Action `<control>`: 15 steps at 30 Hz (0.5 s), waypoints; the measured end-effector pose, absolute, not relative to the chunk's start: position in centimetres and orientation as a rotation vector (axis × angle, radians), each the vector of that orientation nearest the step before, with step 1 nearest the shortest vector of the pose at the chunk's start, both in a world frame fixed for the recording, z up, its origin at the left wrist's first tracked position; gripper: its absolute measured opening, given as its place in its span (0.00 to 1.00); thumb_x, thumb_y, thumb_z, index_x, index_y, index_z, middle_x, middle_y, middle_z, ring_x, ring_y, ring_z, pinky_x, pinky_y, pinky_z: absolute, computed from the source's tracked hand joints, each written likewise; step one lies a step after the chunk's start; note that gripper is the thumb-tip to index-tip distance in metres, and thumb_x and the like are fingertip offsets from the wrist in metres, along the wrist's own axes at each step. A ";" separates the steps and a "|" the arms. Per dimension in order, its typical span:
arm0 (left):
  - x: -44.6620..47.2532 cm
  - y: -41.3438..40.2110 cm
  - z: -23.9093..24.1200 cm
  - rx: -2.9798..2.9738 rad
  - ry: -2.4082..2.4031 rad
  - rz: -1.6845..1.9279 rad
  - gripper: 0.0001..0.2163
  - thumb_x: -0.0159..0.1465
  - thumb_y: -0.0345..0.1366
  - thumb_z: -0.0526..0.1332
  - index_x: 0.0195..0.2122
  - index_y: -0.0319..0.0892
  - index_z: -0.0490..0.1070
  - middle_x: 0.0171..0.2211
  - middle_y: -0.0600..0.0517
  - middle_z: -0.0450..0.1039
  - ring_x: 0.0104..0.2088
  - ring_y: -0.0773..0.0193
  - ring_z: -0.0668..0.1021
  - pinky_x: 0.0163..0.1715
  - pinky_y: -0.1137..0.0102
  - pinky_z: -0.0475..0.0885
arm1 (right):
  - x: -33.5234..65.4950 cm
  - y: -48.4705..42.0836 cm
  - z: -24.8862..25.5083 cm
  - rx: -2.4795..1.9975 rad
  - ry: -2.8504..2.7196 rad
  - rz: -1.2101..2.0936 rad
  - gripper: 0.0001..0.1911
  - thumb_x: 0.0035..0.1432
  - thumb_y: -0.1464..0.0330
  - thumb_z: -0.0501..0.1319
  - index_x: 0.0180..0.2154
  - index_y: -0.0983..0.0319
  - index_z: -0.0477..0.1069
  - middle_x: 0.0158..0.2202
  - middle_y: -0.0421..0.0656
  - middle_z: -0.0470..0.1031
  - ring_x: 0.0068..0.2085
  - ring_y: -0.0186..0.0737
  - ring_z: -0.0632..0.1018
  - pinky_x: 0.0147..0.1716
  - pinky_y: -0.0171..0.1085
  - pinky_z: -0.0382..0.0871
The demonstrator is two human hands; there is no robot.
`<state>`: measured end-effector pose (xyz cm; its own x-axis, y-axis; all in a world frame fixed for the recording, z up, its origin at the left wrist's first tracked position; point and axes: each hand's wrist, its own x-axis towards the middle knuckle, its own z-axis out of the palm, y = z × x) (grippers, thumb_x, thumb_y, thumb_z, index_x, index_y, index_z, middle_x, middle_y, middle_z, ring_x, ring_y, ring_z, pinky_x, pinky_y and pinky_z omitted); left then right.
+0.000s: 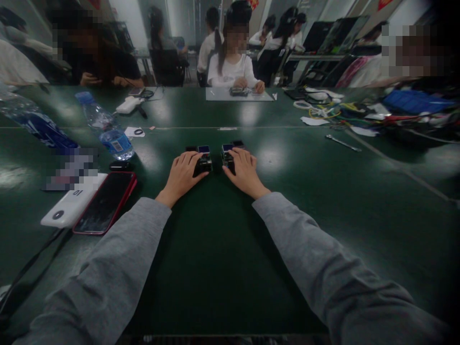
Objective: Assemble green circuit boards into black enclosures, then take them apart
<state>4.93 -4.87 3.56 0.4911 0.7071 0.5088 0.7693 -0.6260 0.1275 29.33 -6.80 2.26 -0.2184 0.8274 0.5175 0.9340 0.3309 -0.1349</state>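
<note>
My left hand (184,173) has its thumb and fingers around a small dark electronic module (204,164) that lies on the green table (215,268). A small square bluish panel shows at the far edge of this module. Opposite it, my right hand (245,171) grips a second small dark module (227,155), which also has a bluish square panel on top. A narrow gap of bare tabletop separates the two. The palms and fingers hide much of both modules, so their exact kind cannot be made out.
On the left are a red-edged phone (105,203), a white power bank (77,199), a small water bottle (109,129) and a larger bottle (39,122). A wrench (343,143) and tangled cables (334,111) lie right. Across the table, a person (232,67) sits behind a white board (219,95).
</note>
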 end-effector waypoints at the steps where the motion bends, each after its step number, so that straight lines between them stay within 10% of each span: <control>1: 4.9 -4.9 3.6 -2.616 -1.293 -0.808 0.25 0.68 0.48 0.60 0.63 0.42 0.60 0.60 0.41 0.67 0.61 0.48 0.68 0.58 0.54 0.64 | 29.4 -6.8 2.2 -1.542 -2.097 -0.273 0.28 0.67 0.59 0.52 0.63 0.68 0.58 0.64 0.57 0.60 0.63 0.56 0.61 0.59 0.54 0.55; 15: 4.6 -4.4 3.3 -2.697 -1.230 -0.845 0.28 0.66 0.42 0.65 0.64 0.45 0.58 0.63 0.41 0.65 0.63 0.49 0.67 0.60 0.53 0.65 | 29.6 -6.7 2.1 -1.552 -2.104 -0.224 0.30 0.67 0.56 0.53 0.65 0.64 0.56 0.65 0.55 0.58 0.65 0.57 0.60 0.60 0.56 0.54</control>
<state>4.56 -4.38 3.34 0.5314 0.6816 0.5031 0.7140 -0.6799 0.1670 29.58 -6.69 2.10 -0.2153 0.8444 0.4906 0.9286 0.3325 -0.1648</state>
